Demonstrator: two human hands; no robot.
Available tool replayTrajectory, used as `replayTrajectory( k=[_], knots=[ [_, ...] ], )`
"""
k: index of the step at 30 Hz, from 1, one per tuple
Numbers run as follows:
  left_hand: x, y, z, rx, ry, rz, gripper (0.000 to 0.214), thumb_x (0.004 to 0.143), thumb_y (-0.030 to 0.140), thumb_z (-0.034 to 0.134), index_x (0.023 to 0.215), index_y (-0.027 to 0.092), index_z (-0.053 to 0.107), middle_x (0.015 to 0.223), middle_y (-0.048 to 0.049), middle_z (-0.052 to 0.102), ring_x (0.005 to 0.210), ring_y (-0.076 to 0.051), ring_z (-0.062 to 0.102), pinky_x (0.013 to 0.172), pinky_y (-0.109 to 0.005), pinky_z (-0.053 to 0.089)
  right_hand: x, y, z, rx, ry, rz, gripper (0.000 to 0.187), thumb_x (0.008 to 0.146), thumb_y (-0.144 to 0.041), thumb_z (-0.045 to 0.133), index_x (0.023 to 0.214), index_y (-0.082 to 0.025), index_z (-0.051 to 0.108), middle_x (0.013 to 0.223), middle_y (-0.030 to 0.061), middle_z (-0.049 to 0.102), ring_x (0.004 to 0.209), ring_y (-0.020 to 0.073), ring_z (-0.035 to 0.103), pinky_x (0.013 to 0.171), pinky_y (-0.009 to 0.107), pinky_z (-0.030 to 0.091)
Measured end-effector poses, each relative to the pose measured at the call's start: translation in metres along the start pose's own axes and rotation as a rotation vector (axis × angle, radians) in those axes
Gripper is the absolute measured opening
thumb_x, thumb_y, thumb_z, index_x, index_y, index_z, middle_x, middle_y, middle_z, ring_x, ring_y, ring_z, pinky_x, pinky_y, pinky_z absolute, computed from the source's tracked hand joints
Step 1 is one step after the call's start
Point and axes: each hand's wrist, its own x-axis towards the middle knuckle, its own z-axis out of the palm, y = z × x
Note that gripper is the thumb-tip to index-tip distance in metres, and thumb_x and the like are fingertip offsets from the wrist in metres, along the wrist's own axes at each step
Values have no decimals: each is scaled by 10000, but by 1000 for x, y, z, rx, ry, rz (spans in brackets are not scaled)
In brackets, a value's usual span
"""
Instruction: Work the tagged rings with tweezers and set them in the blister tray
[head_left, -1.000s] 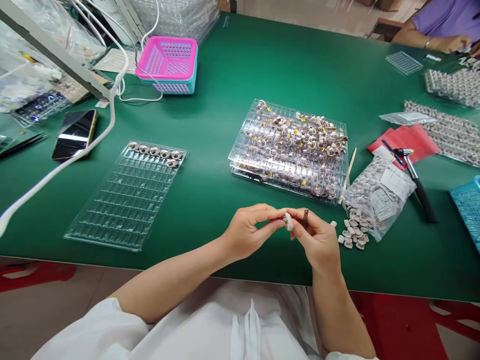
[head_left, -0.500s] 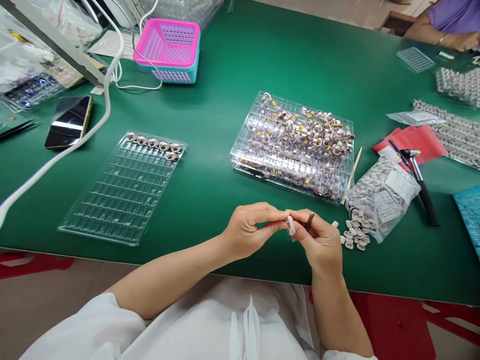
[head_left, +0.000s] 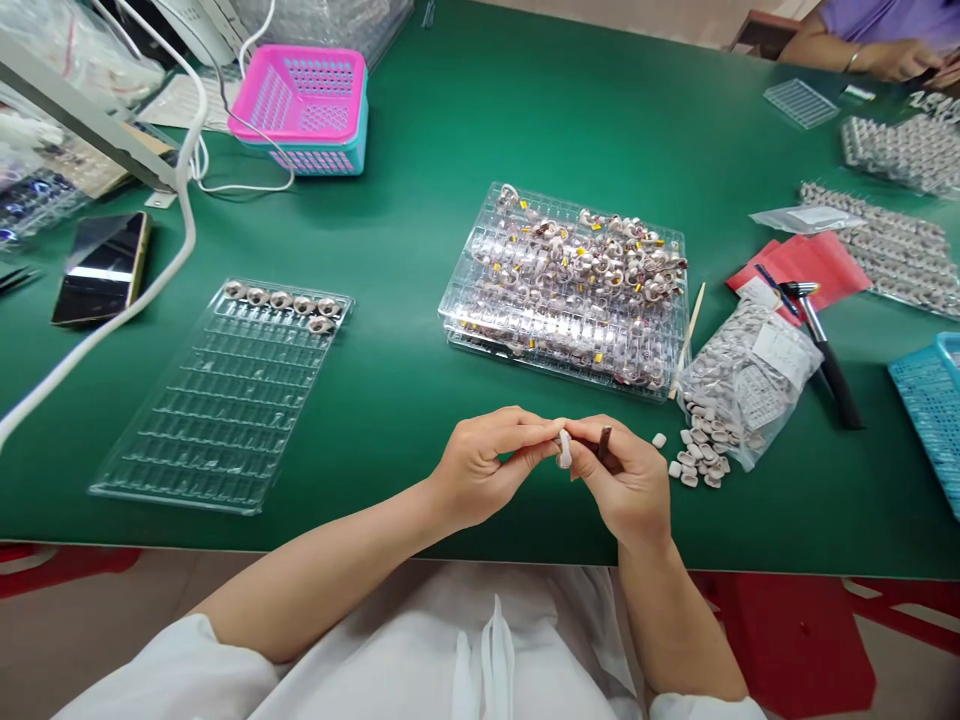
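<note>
In front of my body, both hands meet over the near table edge around a small white curved piece (head_left: 564, 449). My left hand (head_left: 484, 468) pinches it between thumb and fingertips. From the other side, my right hand (head_left: 634, 485) closes on the same piece with thumb and index finger. A dark brown strip (head_left: 604, 443) sticks up between the right fingers; whether it joins the white piece I cannot tell. Just right of that hand lie several small pale caps (head_left: 701, 455), spilling from a clear plastic bag (head_left: 750, 370).
Ahead stand stacked clear trays (head_left: 480, 295) of small ring-like parts. At left lies a clear slotted tray (head_left: 202, 420) with several parts along its far end. A phone (head_left: 101, 270), white cable (head_left: 161, 280), pink basket (head_left: 259, 80), black-handled hammer (head_left: 836, 380) and blue basket (head_left: 930, 400) surround them.
The camera view has shifted slightly, so most things on the table appear further left. Both hands keep hold of the white piece, with hardly any change in grip.
</note>
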Motion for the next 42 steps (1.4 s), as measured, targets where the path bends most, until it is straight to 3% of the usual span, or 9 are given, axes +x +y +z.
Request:
replayTrajectory(
  k=[5,10,14,21,29,32,35,37,42],
  knots=[
    [7,4,-5,-312,-60,-338,172,829,231,737,977,173,804,892,-88,783,835,-206,723,782,-303,582,2,-4,0,-61,2,-52,123,899,-256,663,1006,-229,720,880,52,664,642,136,578,511,262,463],
    [14,-4,-13,-571,-141,-632,207,754,237,817,916,120,762,778,-60,760,694,-149,686,740,-291,561,3,-4,2,-206,-51,-191,146,902,-186,641,1032,-241,675,843,20,635,578,101,498,491,244,408],
    [15,-9,-16,-628,-182,-746,335,701,230,860,956,121,672,701,-27,727,642,-136,665,680,-272,522,5,-1,2,-333,-132,-273,225,906,-173,621,1116,-246,652,873,15,637,526,81,441,486,238,404],
    [15,-8,-17,-613,-234,-810,374,712,247,849,987,107,638,687,-21,698,629,-127,641,656,-263,489,4,0,-1,-414,-205,-391,288,946,-161,570,1222,-225,620,925,55,662,597,102,543,538,239,448],
    [13,-5,-14,-535,-208,-726,405,752,286,828,1070,132,631,797,-42,716,749,-153,672,746,-297,523,2,-2,-2,-312,-164,-282,208,911,-159,602,1096,-229,667,867,30,636,587,103,488,523,242,412],
    [11,-4,-12,-511,-213,-506,552,683,264,879,1179,188,649,1169,-111,695,1092,-246,656,937,-373,514,1,-5,-5,-88,-183,-149,203,925,-226,609,1111,-246,688,884,32,622,619,109,519,505,227,412],
    [6,-5,-4,-505,-269,-244,721,607,213,922,1272,262,646,1500,-114,497,1390,-317,454,1104,-414,420,-1,-1,-4,121,-234,-26,193,934,-298,608,1086,-263,722,914,44,642,719,148,599,574,244,485],
    [1,-4,3,-479,-282,-164,725,638,200,904,1306,273,633,1529,-119,469,1408,-323,437,1096,-408,434,-4,4,-1,189,-253,3,170,932,-304,611,1026,-262,746,924,51,663,769,169,630,635,263,519],
    [-8,-1,12,-428,-216,-97,648,737,222,840,1344,239,612,1419,-141,589,1189,-274,642,1015,-359,512,-12,14,7,227,-185,-45,157,924,-253,611,969,-267,761,945,57,696,782,179,639,659,277,531]
  ],
)
